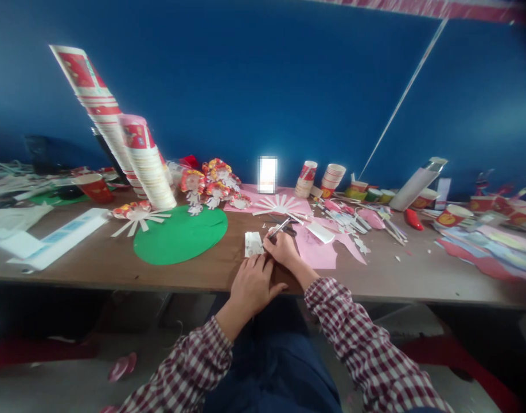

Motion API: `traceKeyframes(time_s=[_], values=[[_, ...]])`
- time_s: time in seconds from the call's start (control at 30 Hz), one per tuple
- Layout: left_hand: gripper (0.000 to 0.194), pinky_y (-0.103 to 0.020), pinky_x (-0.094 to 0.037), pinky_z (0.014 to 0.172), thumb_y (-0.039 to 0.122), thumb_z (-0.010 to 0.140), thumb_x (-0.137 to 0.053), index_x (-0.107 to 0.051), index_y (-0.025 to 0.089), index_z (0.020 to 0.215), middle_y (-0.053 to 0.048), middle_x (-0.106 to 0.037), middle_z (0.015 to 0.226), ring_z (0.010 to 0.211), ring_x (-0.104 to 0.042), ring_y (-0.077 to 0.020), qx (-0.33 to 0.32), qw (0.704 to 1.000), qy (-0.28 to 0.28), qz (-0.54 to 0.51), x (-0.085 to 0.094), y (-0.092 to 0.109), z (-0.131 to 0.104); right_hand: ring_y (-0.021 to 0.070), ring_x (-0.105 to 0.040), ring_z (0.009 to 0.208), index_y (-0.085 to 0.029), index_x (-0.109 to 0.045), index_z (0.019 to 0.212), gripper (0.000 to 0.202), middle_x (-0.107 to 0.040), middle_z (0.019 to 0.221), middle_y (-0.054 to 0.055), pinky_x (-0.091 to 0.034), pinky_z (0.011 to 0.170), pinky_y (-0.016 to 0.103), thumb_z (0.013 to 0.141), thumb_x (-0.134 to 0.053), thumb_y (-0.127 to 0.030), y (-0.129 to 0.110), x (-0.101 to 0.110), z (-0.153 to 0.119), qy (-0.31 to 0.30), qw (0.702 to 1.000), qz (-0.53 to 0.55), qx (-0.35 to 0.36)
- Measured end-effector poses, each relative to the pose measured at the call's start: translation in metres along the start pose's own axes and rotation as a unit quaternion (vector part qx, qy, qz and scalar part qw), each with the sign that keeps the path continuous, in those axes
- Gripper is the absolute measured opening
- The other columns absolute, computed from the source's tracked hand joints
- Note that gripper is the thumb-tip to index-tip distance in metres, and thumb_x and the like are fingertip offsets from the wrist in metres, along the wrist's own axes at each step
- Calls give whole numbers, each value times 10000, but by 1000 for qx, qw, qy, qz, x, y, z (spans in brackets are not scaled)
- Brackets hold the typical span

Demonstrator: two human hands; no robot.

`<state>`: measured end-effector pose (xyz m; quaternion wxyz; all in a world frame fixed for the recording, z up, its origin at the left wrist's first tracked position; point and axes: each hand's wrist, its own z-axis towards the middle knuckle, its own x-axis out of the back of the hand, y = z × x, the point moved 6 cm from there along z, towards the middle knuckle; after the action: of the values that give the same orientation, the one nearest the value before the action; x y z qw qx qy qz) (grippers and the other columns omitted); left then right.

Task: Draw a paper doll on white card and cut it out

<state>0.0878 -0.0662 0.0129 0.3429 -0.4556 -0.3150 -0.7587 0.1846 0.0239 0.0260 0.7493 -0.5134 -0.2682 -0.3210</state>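
My right hand [283, 248] is closed round a dark pen [281, 226], held at a slant over the brown table [194, 275]. Just left of it lies a small white piece of paper [252, 243] with grey marks. Flat on the table below that paper rests my left hand [252, 282], fingers stretched out and thumb apart, its fingertips near the paper's lower edge. Dark-handled scissors [291, 230] lie partly hidden beside my right hand. To the right are cut sheets of pink paper [318, 252] with a curled white paper piece [320, 233] on them.
Tall stacks of paper cups [148, 166] lean at the left behind a green oval sheet [180, 235]. Paper figures [194, 189] stand nearby. White strips fan out from a cut cup [281, 206] ahead. More cups [331, 179] and coloured paper [495, 252] fill the right side.
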Motion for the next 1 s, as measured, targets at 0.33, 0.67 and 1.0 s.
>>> traceKeyframes(time_s=[0.33,0.67,1.0], values=[[601,-449,-365,961,579,832,-484,-498,146,1248,-134,-537,1254,1128,-460,-301,0,1000,-3,1,0,0,0,165,-628,616,-159,-643,677,145,-686,656,58,-434,588,216,784,-557,-203,0,0,0,3,1000,-10,-3],[610,-449,-368,964,582,820,-504,-505,137,1239,-133,-542,1252,1133,-458,-299,-2,1000,2,1,-1,0,0,169,-629,610,-159,-641,679,140,-684,654,61,-436,589,226,782,-556,-200,0,1,0,7,1000,9,-1],[610,-453,-367,959,585,829,-487,-507,135,1242,-141,-555,1227,1125,-461,-304,-4,1000,8,1,-1,-1,0,159,-629,642,-170,-618,720,136,-688,684,39,-463,625,227,802,-519,-215,5,5,1,32,998,48,-15]])
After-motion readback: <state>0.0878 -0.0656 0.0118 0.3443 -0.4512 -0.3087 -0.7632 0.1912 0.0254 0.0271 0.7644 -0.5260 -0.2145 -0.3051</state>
